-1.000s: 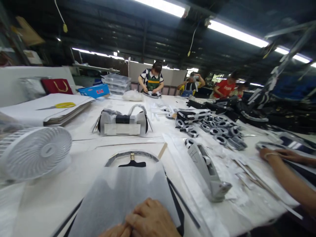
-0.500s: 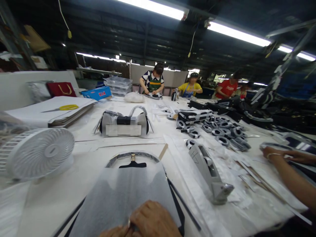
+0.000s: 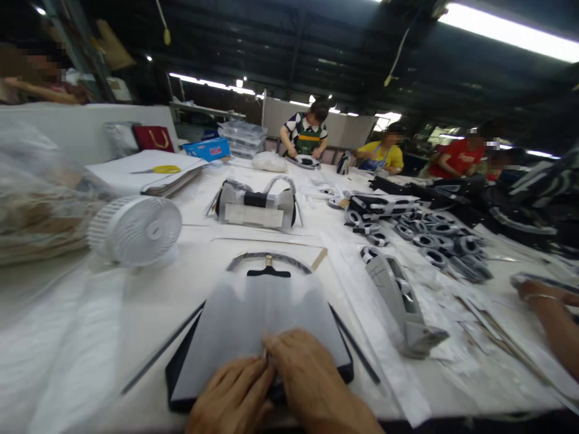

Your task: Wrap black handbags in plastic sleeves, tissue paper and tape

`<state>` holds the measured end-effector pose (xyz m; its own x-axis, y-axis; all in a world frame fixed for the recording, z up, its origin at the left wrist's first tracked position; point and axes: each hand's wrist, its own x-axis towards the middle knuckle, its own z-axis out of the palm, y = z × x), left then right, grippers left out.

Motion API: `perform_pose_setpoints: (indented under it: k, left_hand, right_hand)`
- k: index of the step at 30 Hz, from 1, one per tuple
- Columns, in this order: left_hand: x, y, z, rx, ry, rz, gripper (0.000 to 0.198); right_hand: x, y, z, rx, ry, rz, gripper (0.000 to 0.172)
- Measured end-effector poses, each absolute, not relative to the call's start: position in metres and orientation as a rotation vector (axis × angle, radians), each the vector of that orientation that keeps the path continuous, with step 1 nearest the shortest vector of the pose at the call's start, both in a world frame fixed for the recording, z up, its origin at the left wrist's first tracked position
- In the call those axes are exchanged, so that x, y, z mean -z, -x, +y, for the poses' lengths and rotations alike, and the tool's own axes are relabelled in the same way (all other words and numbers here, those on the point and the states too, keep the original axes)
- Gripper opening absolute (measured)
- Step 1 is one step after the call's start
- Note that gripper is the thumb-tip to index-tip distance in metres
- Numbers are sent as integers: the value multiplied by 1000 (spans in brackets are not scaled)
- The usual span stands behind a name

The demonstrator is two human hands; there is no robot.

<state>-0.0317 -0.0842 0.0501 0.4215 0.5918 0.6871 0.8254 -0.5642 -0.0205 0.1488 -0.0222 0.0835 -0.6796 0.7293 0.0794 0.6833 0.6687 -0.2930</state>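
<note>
A flat black bag (image 3: 190, 361) covered with white tissue paper (image 3: 262, 313) lies on the table in front of me, its wrapped curved handle (image 3: 266, 260) at the far end. My left hand (image 3: 230, 395) and my right hand (image 3: 307, 380) rest together on the near edge of the paper. Their fingertips meet in a pinch at the paper's edge, fingers closed. What exactly they pinch is too small to make out.
A grey tape dispenser (image 3: 402, 304) stands to the right, a small white fan (image 3: 136, 229) to the left. Another wrapped bag (image 3: 256, 208) lies farther back, with rolled straps (image 3: 434, 241) to its right. A co-worker's arm (image 3: 554, 313) reaches in at right. Several people work at the far end.
The view has shifted right and down, so more of the bag's near edge and both hands show. My fingertips have come together on the paper's edge.
</note>
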Motion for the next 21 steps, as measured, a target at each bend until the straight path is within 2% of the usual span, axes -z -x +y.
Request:
perform_pose_setpoints:
  k: [3,8,11,16,21]
  left_hand:
    - [-62,20,-92,1042,2356,-1397,26]
    - [-65,25,-102,869,2425,-1517,27]
    - [-72,36,-109,827,2334,-1633,29]
    - [-87,43,-109,719,2323,-1725,17]
    - [-122,27,-84,347,2394,-1764,16]
  right_hand:
    - [-69,-158,-31,-174,1067,-2658,45]
    - [-53,-168,-30,42,915,-2658,41]
    - [-54,-168,-32,47,933,-2670,43]
    - [-65,-163,-39,-33,1033,-2705,50]
    - [-77,-160,-39,-172,1063,-2740,50]
